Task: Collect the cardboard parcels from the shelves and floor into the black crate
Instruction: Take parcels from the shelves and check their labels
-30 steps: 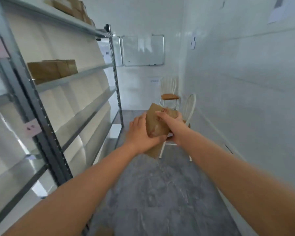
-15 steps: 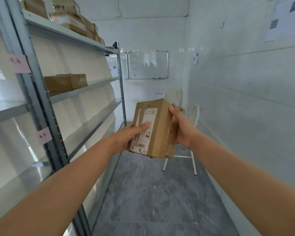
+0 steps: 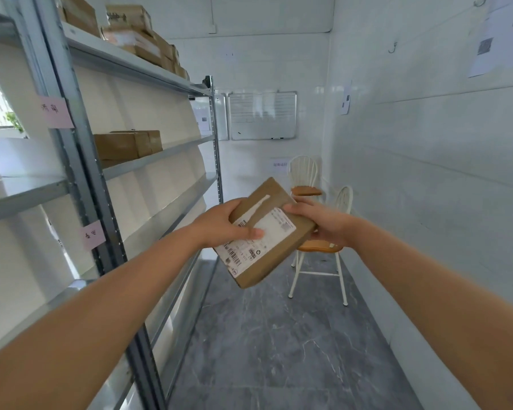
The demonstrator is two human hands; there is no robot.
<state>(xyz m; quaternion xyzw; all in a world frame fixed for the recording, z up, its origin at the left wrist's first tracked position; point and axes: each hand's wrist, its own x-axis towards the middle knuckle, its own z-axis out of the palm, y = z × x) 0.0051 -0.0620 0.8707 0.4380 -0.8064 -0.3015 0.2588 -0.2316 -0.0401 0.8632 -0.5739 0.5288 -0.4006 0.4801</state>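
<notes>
I hold a flat cardboard parcel (image 3: 274, 250) with a white shipping label in mid-air, tilted, in front of me. My left hand (image 3: 222, 223) grips its left edge with the thumb on the label. My right hand (image 3: 323, 221) holds its right edge. A brown parcel (image 3: 128, 143) lies on the middle shelf of the metal rack (image 3: 80, 161) at my left. Several more parcels (image 3: 139, 37) are stacked on the top shelf. The black crate is out of view.
Two white chairs with wooden seats (image 3: 317, 247) stand ahead by the right wall. A whiteboard (image 3: 262, 115) hangs on the far wall. The grey marble floor (image 3: 279, 350) forms a narrow aisle between the rack and the white wall.
The parcel has turned from upright to a flatter tilt with the label facing up. The view has tilted upward, bringing the top shelf's parcels into sight.
</notes>
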